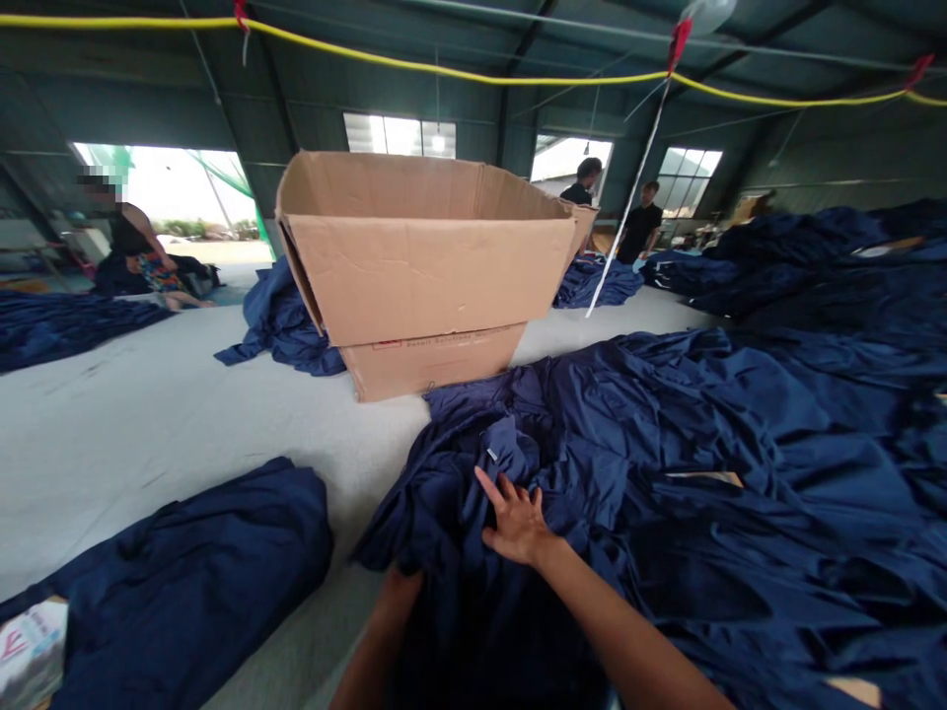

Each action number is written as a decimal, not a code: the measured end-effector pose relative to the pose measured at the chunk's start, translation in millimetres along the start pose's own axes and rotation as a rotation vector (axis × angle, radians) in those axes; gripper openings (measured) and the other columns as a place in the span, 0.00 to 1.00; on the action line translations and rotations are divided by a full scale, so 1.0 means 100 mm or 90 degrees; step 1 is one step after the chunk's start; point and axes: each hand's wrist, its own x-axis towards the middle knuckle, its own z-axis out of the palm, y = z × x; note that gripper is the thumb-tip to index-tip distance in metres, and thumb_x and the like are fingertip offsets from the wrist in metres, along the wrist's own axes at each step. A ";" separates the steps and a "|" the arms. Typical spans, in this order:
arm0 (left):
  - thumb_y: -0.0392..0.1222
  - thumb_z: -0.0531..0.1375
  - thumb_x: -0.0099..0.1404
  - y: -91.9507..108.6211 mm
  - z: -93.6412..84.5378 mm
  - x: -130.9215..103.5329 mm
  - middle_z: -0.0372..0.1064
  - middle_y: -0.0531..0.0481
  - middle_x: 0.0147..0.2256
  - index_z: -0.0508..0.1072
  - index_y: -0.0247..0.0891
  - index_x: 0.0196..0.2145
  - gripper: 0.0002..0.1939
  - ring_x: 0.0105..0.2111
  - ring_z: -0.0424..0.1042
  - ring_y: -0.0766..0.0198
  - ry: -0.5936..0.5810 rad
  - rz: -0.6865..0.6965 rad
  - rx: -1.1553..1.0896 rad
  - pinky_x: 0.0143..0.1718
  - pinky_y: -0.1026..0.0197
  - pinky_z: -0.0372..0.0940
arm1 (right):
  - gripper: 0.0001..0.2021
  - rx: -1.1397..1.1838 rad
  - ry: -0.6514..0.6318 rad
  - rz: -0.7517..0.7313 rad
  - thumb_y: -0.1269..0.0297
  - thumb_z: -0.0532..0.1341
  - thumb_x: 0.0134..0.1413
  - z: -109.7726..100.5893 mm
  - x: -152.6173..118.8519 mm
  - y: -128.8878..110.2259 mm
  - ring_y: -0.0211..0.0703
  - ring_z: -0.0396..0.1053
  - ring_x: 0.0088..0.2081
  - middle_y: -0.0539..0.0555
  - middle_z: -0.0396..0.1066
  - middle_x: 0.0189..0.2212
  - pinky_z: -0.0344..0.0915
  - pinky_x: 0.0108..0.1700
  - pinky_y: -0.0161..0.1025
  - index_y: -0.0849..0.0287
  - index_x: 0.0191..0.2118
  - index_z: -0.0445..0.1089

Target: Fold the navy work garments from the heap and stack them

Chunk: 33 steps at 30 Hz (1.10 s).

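A big heap of dark navy cloth (pixel 688 414) spreads over the table in front of me and to the right. On its near left part, my right hand (pixel 518 521) lies with fingers spread, touching a bunched fold that carries a small white tag (pixel 492 455). Lower left, my left hand (pixel 403 589) reaches under the cloth's edge; its fingers are hidden by fabric. Just beyond the heap stands a large open cardboard box (pixel 444 276), its flaps raised.
Another navy cloth pile (pixel 199 582) lies at left, beside a printed package (pixel 34 651). More cloth (pixel 281 316) sits behind the box. A yellow cable (pixel 444 69) crosses overhead, with a white strip (pixel 628 207) hanging down. People (pixel 642 227) stand at the back; another person (pixel 137 237) is at left.
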 end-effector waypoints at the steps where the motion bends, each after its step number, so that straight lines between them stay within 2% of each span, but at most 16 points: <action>1: 0.37 0.60 0.49 0.06 0.08 -0.03 0.75 0.49 0.39 0.72 0.42 0.42 0.19 0.45 0.71 0.58 -0.022 0.019 0.025 0.47 0.59 0.65 | 0.45 -0.013 -0.016 -0.029 0.57 0.59 0.43 0.07 0.00 -0.01 0.66 0.45 0.61 0.58 0.39 0.65 0.30 0.56 0.68 0.41 0.65 0.32; 3: 0.39 0.61 0.49 0.14 0.22 -0.10 0.71 0.45 0.48 0.70 0.41 0.48 0.25 0.52 0.65 0.52 -0.060 0.045 0.088 0.53 0.53 0.61 | 0.42 -0.041 -0.007 -0.073 0.58 0.59 0.43 0.21 -0.01 0.00 0.67 0.36 0.63 0.56 0.36 0.66 0.24 0.56 0.69 0.39 0.64 0.39; 5: 0.40 0.59 0.52 0.18 0.31 -0.18 0.66 0.42 0.53 0.66 0.39 0.53 0.28 0.56 0.61 0.49 -0.105 0.098 0.138 0.56 0.50 0.57 | 0.36 -0.057 0.028 -0.111 0.60 0.59 0.43 0.33 -0.04 0.04 0.65 0.33 0.64 0.54 0.39 0.66 0.21 0.57 0.67 0.41 0.61 0.50; 7: 0.38 0.56 0.54 0.18 0.32 -0.22 0.65 0.44 0.55 0.64 0.40 0.55 0.28 0.56 0.61 0.54 -0.148 0.165 0.128 0.58 0.55 0.56 | 0.30 -0.060 0.056 -0.128 0.64 0.58 0.43 0.40 -0.06 0.07 0.61 0.37 0.63 0.53 0.46 0.64 0.23 0.59 0.64 0.45 0.57 0.58; 9: 0.35 0.53 0.56 0.15 0.24 -0.23 0.65 0.47 0.54 0.64 0.41 0.56 0.28 0.55 0.62 0.58 -0.157 0.210 0.104 0.58 0.62 0.55 | 0.27 -0.057 0.066 -0.127 0.68 0.56 0.43 0.42 -0.08 0.06 0.56 0.42 0.62 0.53 0.53 0.61 0.24 0.60 0.62 0.48 0.53 0.62; 11: 0.32 0.51 0.56 0.09 0.05 -0.21 0.65 0.45 0.54 0.64 0.40 0.56 0.29 0.53 0.65 0.56 -0.126 0.186 0.134 0.56 0.61 0.58 | 0.26 -0.048 0.069 -0.134 0.70 0.55 0.43 0.43 -0.09 0.00 0.53 0.45 0.61 0.52 0.56 0.59 0.23 0.60 0.62 0.48 0.52 0.63; 13: 0.29 0.49 0.55 0.01 -0.22 -0.19 0.64 0.42 0.53 0.63 0.38 0.56 0.30 0.49 0.67 0.54 -0.076 0.135 0.223 0.50 0.58 0.62 | 0.28 -0.035 0.064 -0.166 0.70 0.54 0.44 0.46 -0.09 -0.10 0.52 0.44 0.62 0.53 0.55 0.60 0.18 0.59 0.63 0.49 0.55 0.61; 15: 0.27 0.46 0.56 -0.10 -0.53 -0.18 0.64 0.41 0.52 0.63 0.39 0.56 0.30 0.47 0.68 0.56 -0.024 0.096 0.348 0.47 0.58 0.63 | 0.30 -0.027 0.045 -0.207 0.68 0.53 0.46 0.52 -0.08 -0.24 0.53 0.37 0.64 0.54 0.50 0.63 0.14 0.58 0.65 0.50 0.59 0.56; 19: 0.26 0.42 0.60 -0.34 -1.02 -0.15 0.64 0.39 0.50 0.66 0.41 0.54 0.28 0.49 0.64 0.55 0.068 0.089 0.551 0.49 0.52 0.58 | 0.35 -0.036 -0.007 -0.242 0.65 0.54 0.47 0.72 0.01 -0.61 0.56 0.24 0.65 0.58 0.36 0.66 0.13 0.56 0.68 0.57 0.64 0.47; 23: 0.26 0.40 0.60 -0.60 -1.24 -0.04 0.58 0.41 0.57 0.64 0.45 0.56 0.31 0.50 0.61 0.54 0.079 0.093 0.590 0.49 0.50 0.58 | 0.30 -0.019 -0.034 -0.216 0.65 0.47 0.55 0.93 0.15 -0.97 0.54 0.23 0.65 0.58 0.34 0.66 0.17 0.58 0.66 0.60 0.64 0.46; 27: 0.27 0.40 0.61 -0.82 -1.41 0.18 0.57 0.43 0.58 0.62 0.46 0.57 0.31 0.50 0.61 0.56 0.074 0.087 0.575 0.49 0.53 0.59 | 0.28 -0.016 -0.041 -0.180 0.67 0.42 0.58 1.07 0.28 -1.28 0.54 0.27 0.66 0.58 0.34 0.66 0.20 0.60 0.65 0.60 0.65 0.44; 30: 0.28 0.40 0.62 -0.95 -1.65 0.43 0.55 0.45 0.59 0.60 0.46 0.58 0.30 0.50 0.61 0.56 0.084 0.052 0.580 0.49 0.54 0.60 | 0.28 -0.019 -0.024 -0.198 0.63 0.42 0.59 1.15 0.38 -1.55 0.53 0.28 0.66 0.58 0.35 0.66 0.23 0.61 0.63 0.59 0.65 0.43; 33: 0.28 0.41 0.61 -1.07 -1.93 0.69 0.48 0.48 0.63 0.58 0.47 0.59 0.31 0.52 0.60 0.54 0.083 -0.009 0.565 0.48 0.54 0.60 | 0.28 0.006 -0.007 -0.240 0.62 0.42 0.60 1.23 0.48 -1.78 0.52 0.30 0.66 0.58 0.37 0.66 0.28 0.62 0.59 0.58 0.65 0.43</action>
